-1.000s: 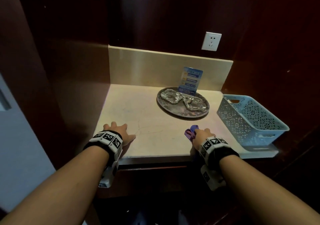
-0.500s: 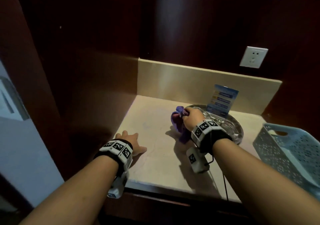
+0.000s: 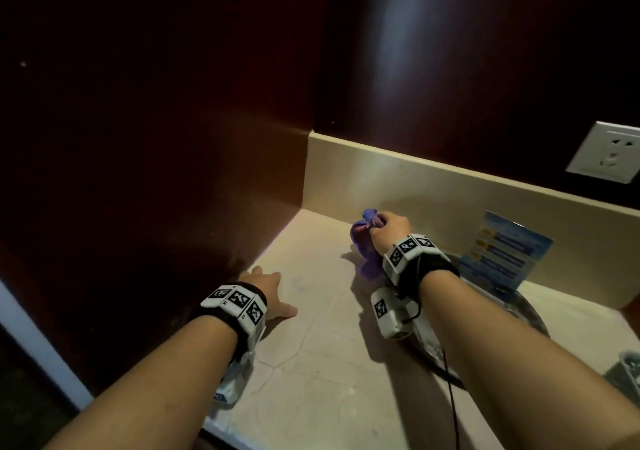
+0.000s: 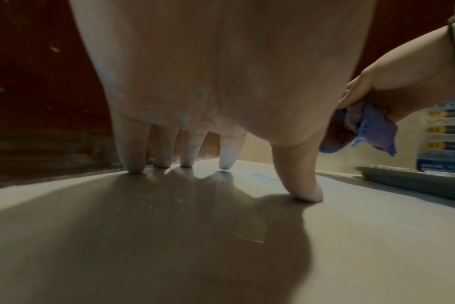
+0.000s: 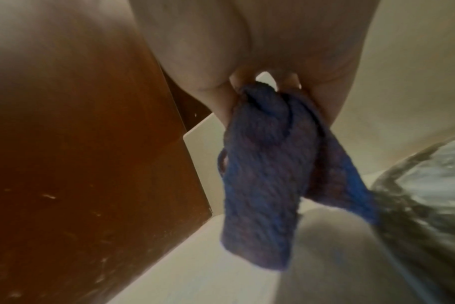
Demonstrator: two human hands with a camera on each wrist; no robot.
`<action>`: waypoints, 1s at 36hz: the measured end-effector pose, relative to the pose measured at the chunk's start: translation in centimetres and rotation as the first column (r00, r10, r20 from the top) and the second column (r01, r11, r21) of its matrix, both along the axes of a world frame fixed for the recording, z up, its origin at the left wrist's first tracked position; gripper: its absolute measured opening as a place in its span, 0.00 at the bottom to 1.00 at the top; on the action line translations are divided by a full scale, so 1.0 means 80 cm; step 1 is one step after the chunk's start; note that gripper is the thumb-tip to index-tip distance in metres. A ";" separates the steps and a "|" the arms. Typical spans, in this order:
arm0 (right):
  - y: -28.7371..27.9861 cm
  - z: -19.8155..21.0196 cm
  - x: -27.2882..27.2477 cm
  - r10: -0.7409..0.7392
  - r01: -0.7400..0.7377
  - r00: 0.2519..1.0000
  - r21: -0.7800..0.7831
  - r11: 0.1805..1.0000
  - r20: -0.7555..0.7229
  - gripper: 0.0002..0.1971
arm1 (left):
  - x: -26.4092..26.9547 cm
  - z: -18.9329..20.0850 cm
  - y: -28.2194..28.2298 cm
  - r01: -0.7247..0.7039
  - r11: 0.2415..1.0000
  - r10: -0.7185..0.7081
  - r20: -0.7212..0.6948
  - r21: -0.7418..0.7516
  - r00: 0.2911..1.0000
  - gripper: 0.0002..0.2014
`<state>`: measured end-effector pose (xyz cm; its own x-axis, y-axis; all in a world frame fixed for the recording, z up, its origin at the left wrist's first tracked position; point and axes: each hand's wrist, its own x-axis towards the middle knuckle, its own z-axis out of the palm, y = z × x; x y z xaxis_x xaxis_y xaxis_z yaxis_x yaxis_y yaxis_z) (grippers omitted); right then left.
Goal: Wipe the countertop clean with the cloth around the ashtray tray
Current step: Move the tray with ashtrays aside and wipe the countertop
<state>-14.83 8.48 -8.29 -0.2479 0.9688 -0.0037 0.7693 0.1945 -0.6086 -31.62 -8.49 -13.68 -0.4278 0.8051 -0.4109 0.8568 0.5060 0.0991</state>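
Observation:
My right hand (image 3: 388,229) grips a bunched purple-blue cloth (image 3: 363,241) near the back wall, left of the round metal ashtray tray (image 3: 530,314). The cloth (image 5: 268,185) hangs from my curled fingers above the beige countertop (image 3: 329,363), its lower end close to the surface. The left wrist view shows the same cloth (image 4: 369,127) held clear of the counter. My left hand (image 3: 266,293) rests on the countertop at the left with straight, spread fingers (image 4: 133,152), their tips touching the stone. My right forearm hides most of the tray.
A blue printed card (image 3: 502,252) stands on the tray at the back. A white wall socket (image 3: 606,153) sits above the beige backsplash (image 3: 450,186). Dark wood panels close off the left side and the back. A basket's corner (image 3: 627,370) shows at the right edge.
My right hand has carried the cloth from the counter's front edge up and to the back left, beside the tray. The left hand has stayed planted on the counter.

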 end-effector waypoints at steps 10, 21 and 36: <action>0.032 -0.012 -0.027 0.171 -0.138 0.916 -0.114 0.984 0.362 0.15 | -0.014 0.000 -0.002 0.061 0.998 -0.062 -0.051 -0.031 0.997 0.49; 0.040 -0.072 -0.061 0.276 -0.238 0.831 -0.138 0.961 0.484 0.26 | -0.020 -0.002 -0.007 0.122 0.992 -0.123 -0.072 -0.015 0.990 0.49; -0.089 -0.067 -0.063 0.511 -0.514 0.705 -0.143 0.846 0.491 0.22 | -0.017 0.000 -0.023 0.107 0.994 -0.107 -0.010 0.015 0.994 0.47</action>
<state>-19.83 1.32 -13.63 -0.6706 0.6933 -0.2638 0.7400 0.6500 -0.1727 -32.98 -10.36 -13.68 -0.3425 0.8528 -0.3942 0.9069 0.4096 0.0982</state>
